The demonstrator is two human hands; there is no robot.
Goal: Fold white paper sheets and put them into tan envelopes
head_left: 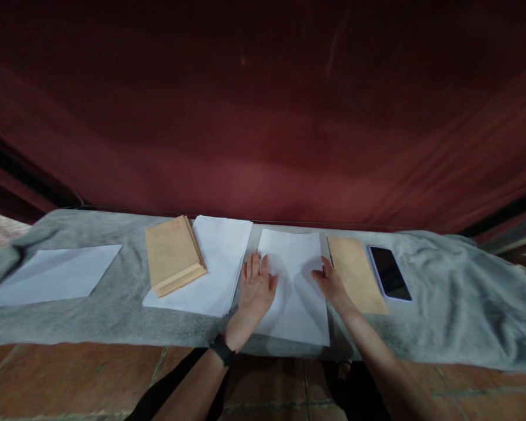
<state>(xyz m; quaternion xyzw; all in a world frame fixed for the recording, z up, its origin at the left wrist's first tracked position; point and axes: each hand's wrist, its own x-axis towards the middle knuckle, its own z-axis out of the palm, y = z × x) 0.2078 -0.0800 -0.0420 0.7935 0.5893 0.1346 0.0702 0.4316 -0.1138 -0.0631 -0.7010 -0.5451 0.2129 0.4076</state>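
Note:
A white sheet of paper (296,292) lies on the grey cloth in front of me, with faint fold lines across it. My left hand (258,286) rests on its left edge, palm down, fingers spread. At the sheet's right edge is my right hand (328,282), thumb and fingers apart, holding nothing that I can make out. Left of my left hand lies a stack of white paper (214,280), with a pile of brown envelopes (173,251) on top of it. A single brown envelope (357,278) lies just right of my right hand.
A phone (390,273) with a pale purple case lies right of the single envelope. Another white sheet (61,275) is at the far left. The grey cloth (451,292) is wrinkled at the right. A dark red curtain (263,146) hangs behind it.

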